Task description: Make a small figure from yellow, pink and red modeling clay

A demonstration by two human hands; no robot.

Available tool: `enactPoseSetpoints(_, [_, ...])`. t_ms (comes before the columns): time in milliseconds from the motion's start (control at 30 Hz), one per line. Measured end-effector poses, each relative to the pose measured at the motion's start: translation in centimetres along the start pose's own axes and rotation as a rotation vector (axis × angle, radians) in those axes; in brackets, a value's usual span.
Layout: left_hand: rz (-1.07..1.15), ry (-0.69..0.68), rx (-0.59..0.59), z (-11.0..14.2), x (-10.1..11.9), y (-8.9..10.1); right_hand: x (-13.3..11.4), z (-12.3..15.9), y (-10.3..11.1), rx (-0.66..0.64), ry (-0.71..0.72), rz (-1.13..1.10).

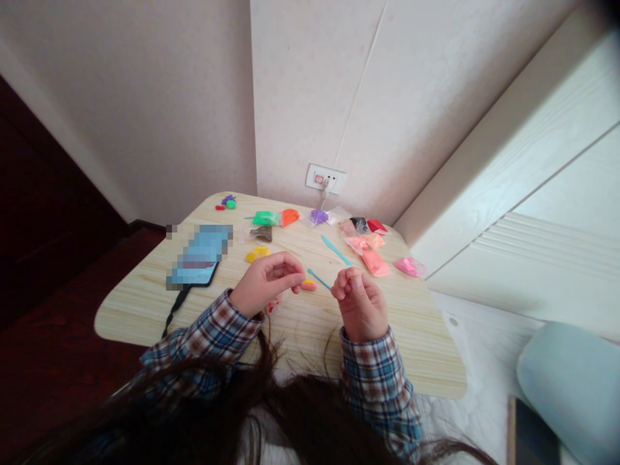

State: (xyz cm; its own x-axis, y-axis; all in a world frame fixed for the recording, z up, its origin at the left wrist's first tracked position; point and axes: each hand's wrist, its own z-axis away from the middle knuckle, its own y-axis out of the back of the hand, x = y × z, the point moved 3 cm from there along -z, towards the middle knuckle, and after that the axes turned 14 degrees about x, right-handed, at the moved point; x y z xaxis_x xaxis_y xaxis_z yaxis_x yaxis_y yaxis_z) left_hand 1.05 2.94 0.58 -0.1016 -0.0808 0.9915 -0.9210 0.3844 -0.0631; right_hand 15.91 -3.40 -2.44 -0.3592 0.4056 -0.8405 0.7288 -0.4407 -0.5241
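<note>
Over the middle of the table, my left hand (pixel 271 281) is closed in a pinch, thumb and fingertips together. What it holds, if anything, is too small to make out. My right hand (pixel 359 303) is closed with the fingers curled and the thumb pressed on them; its contents are hidden. Just beyond my left fingertips lies a small pink and yellow piece of modelling clay (pixel 309 285). Between the hands rests a thin blue clay tool (pixel 318 278), and a blue plastic knife (pixel 335 249) lies behind my right hand. A bit of red (pixel 273 305) shows under my left wrist.
Bags of clay lie along the back: green (pixel 266 218), orange (pixel 290 217), purple (pixel 319 217), brown (pixel 262 234), yellow (pixel 257 254), coral (pixel 376 263) and pink (pixel 409 266). Small clay shapes (pixel 229 203) sit far left. A phone with a blurred screen (pixel 201 255) stands left.
</note>
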Motion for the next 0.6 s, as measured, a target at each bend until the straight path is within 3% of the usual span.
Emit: enactPoseSetpoints(600, [-0.029, 0.024, 0.056, -0.12, -0.60, 0.26, -0.14, 0.17, -0.28, -0.023, 0.018, 0.068])
